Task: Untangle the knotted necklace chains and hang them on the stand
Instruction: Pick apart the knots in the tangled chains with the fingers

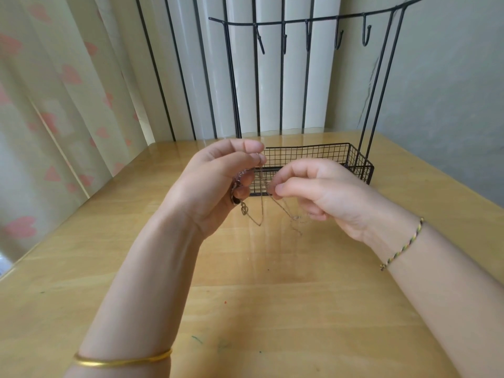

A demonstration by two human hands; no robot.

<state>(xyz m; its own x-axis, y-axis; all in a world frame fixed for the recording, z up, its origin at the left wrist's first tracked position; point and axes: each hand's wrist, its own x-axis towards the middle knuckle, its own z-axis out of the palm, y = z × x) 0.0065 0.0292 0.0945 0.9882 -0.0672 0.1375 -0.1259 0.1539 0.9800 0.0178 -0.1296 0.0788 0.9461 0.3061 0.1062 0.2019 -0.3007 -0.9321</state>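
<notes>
Thin silvery necklace chains (pixel 261 211) hang tangled between both hands above the wooden table (pixel 245 296). My left hand (pixel 218 181) pinches a strand at its fingertips and holds a bunch of chain in its curled lower fingers; a small heart pendant (pixel 244 209) dangles below it. My right hand (pixel 313 192) pinches another strand between thumb and forefinger, with loose ends drooping under it. Behind the hands stands the black wire stand (pixel 313 20), its top bar carrying several bare hooks.
The stand's mesh basket base (pixel 327 156) sits just beyond my fingers. A curtain with pink hearts (pixel 54 91) hangs at the left, a barred window (pixel 245 77) at the back, a grey wall (pixel 450 91) at the right. Bracelets circle both wrists.
</notes>
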